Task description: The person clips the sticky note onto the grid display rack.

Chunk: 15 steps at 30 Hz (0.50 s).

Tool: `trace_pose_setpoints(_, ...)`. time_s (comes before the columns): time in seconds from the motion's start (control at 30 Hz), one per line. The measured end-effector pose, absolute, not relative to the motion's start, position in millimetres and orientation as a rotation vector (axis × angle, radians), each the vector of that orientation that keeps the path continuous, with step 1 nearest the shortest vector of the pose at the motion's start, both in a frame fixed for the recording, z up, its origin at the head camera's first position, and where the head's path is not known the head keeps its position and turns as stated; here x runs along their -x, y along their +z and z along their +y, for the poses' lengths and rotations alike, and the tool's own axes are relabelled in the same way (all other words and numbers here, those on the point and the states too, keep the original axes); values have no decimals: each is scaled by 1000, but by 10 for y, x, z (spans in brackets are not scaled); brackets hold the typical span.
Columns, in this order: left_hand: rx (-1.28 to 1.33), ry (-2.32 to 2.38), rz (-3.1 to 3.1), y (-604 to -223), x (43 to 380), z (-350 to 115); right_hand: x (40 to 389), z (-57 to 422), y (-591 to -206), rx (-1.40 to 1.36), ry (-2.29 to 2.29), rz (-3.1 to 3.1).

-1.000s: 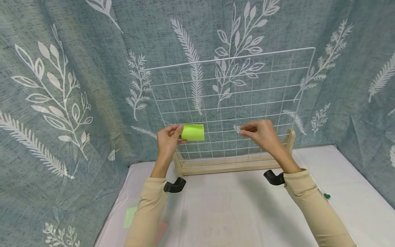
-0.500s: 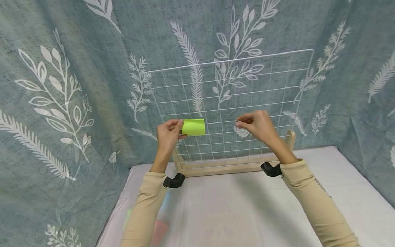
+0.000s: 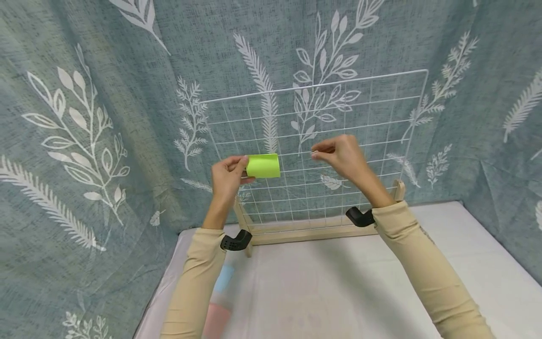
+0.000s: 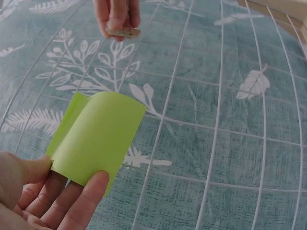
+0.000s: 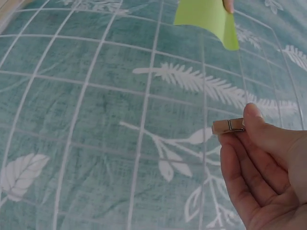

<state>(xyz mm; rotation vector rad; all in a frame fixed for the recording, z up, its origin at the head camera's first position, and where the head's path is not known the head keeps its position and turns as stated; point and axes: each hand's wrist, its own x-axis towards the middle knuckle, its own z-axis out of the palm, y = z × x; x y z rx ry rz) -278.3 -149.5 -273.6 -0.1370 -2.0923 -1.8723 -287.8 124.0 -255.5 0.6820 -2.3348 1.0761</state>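
My left hand holds a bright lime-green sheet of paper by one edge, thumb on one side and fingers behind. The paper bows into a curve in front of the white wire grid. To the right, my right hand pinches a small wooden clothespin between thumb and fingers; its metal spring shows in the right wrist view. Both hands are raised before the grid, with a gap between paper and clothespin. In the left wrist view the clothespin appears beyond the paper.
The grid stands in a wooden base on a white-covered table. A blue sheet and a pink sheet lie at the left by my sleeve. A leaf-patterned curtain hangs behind.
Both hands have risen along the grid, the left with the green paper, the right with the clothespin. The right hand has also moved left, closer to the paper.
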Motion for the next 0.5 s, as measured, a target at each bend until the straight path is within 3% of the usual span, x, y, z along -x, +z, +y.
trace_pose_setpoints(0.5,198,-1844,-2021,-2622,2799,-1424,2929,1018,-2236,-712,1057,-2281)
